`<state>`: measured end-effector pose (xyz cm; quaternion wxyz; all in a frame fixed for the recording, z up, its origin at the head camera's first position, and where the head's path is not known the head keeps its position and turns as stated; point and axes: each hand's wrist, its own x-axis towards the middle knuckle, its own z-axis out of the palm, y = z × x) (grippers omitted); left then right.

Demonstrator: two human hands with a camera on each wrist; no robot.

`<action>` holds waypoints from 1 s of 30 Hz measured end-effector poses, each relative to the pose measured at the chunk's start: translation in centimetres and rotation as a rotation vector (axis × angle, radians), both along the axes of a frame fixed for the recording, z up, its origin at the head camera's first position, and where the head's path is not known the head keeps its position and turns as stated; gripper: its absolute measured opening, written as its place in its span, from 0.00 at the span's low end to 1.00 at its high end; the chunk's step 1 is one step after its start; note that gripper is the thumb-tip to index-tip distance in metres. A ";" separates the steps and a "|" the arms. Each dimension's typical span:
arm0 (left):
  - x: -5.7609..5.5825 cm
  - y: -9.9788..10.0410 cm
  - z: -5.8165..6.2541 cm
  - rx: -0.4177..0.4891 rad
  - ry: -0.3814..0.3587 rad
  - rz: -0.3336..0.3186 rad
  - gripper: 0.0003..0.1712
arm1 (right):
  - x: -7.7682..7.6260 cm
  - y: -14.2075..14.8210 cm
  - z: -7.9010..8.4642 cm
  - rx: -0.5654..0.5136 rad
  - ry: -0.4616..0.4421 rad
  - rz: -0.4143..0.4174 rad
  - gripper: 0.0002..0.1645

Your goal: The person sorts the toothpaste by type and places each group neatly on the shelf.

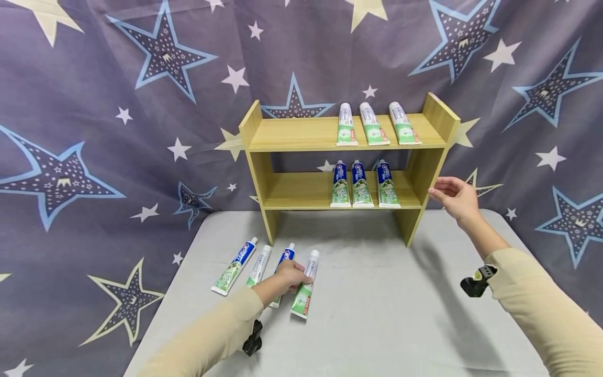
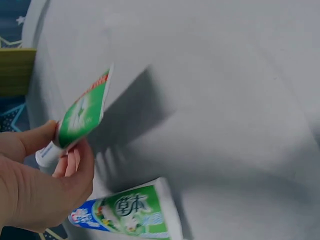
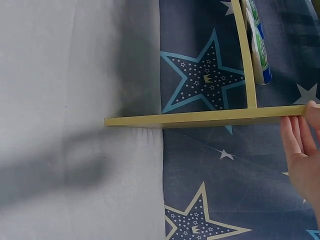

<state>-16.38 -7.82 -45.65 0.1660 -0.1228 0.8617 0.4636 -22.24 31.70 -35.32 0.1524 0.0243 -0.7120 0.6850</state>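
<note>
My left hand [image 1: 289,275] grips a white-and-green toothpaste tube [image 1: 311,267] by its capped half, and the tube's flat end tilts up off the table. Beside it, partly behind the hand, lies a blue-and-green toothpaste tube [image 2: 132,212]. Further left are another white-and-green tube [image 1: 259,266], partly covered by the sleeve, and another blue-and-green tube [image 1: 235,264]. At the right side of the wooden shelf [image 1: 301,133], my right hand [image 1: 456,199] holds the side panel [image 3: 210,118], its thumb at the front edge and its fingers against the outer face.
Three white-and-green tubes [image 1: 372,124] lie on the upper board, towards the right. Below them, three blue-and-green tubes [image 1: 361,186] lie on the lower board. The shelf stands on a pale cloth-covered table [image 1: 377,303] before a star-patterned curtain [image 1: 85,104].
</note>
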 end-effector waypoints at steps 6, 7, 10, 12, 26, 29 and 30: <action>-0.6 0.0 1.2 0.128 -0.095 -0.026 0.22 | 0.0 0.1 -0.1 -0.022 -0.004 0.000 0.17; -0.7 0.0 1.4 0.137 -0.103 -0.030 0.22 | 0.0 0.1 -0.1 -0.029 -0.002 0.002 0.17; -1.0 0.1 2.1 0.175 -0.131 -0.034 0.21 | 0.0 0.1 -0.2 -0.041 0.002 0.003 0.17; -1.1 0.1 2.7 0.203 -0.151 -0.032 0.21 | 0.0 0.1 -0.2 -0.060 0.003 0.009 0.17; -2.4 -0.7 7.8 0.306 -0.130 -0.063 0.24 | -0.1 0.0 -0.4 -0.163 0.004 0.054 0.18; -2.8 -1.0 9.2 0.307 -0.130 -0.077 0.26 | -0.2 0.1 -0.5 -0.171 0.012 0.060 0.19; -2.9 -1.1 9.6 0.309 -0.130 -0.084 0.26 | -0.2 0.1 -0.5 -0.182 0.017 0.066 0.19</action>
